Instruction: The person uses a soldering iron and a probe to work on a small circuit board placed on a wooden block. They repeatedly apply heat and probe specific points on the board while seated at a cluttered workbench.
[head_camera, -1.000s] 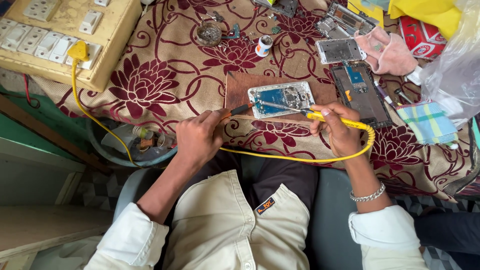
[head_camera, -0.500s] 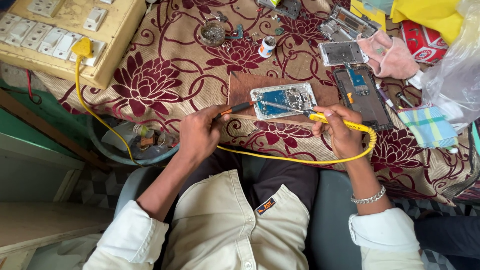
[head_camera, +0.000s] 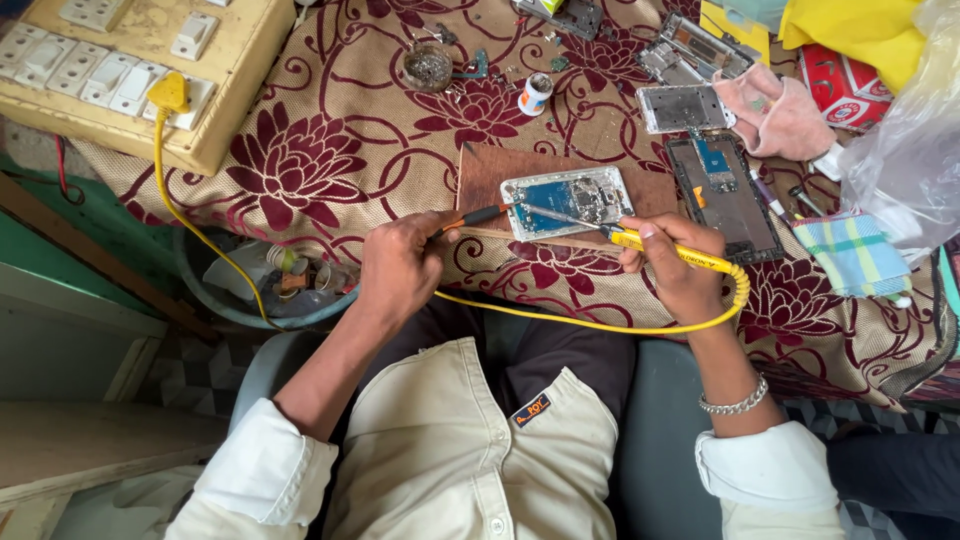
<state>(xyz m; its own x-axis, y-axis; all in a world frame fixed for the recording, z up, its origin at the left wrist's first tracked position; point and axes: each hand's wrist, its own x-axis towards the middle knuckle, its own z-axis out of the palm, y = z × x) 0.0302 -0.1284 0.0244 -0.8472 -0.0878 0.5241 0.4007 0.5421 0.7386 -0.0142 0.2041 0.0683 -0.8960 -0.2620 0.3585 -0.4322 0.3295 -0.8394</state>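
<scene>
A: Both hands have barely shifted; left hand (head_camera: 400, 268) grips a small screwdriver (head_camera: 478, 216), right hand (head_camera: 680, 265) grips the yellow soldering iron (head_camera: 672, 250).

B: Step: soldering the opened phone (head_camera: 566, 202), centre, on the brown mat (head_camera: 480, 170). Next move likely needs a steady tip.

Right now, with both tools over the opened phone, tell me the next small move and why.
Probably lower the soldering iron a touch, until its tip meets the board. The right hand holds the yellow handle with the metal tip angled over the opened phone, while the left hand brings an orange-and-black tool to the phone's left edge. Whether either tip touches the board yet, I cannot tell.
</scene>
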